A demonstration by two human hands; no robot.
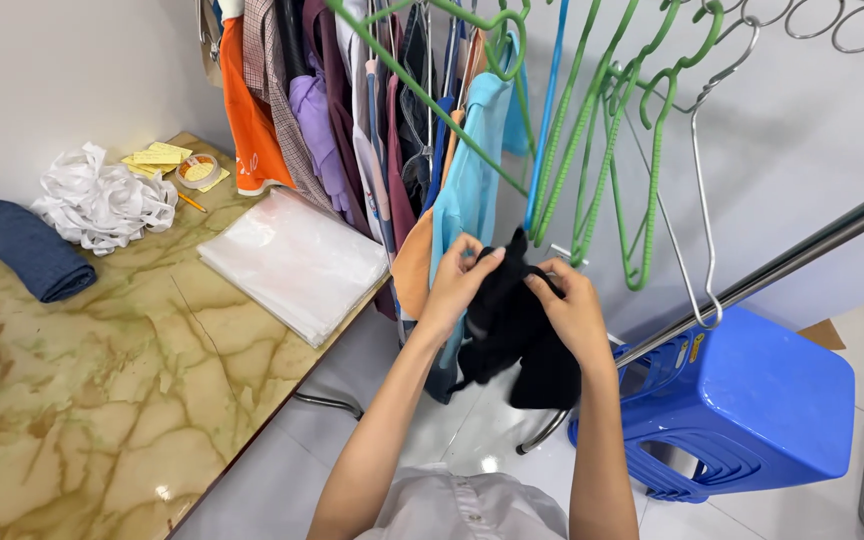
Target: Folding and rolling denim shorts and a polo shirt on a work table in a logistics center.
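A: What is gripped?
B: A black garment (512, 330) is pinched at its top edge by the left hand (457, 280) and right hand (570, 310), fingers closed on cloth.
A: Surroundings?
B: Green hangers (592, 150) are seen just above the grip; a blue stool (752, 400) right of it.

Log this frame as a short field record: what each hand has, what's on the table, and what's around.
left hand: grips the black garment at its top edge
right hand: grips the same garment, opposite side
rack: metal rail beside hung clothes, empty green hangers
table: marbled top with clear plastic bags, rolled blue cloth, white strips pile, tape roll
floor: blue plastic stool
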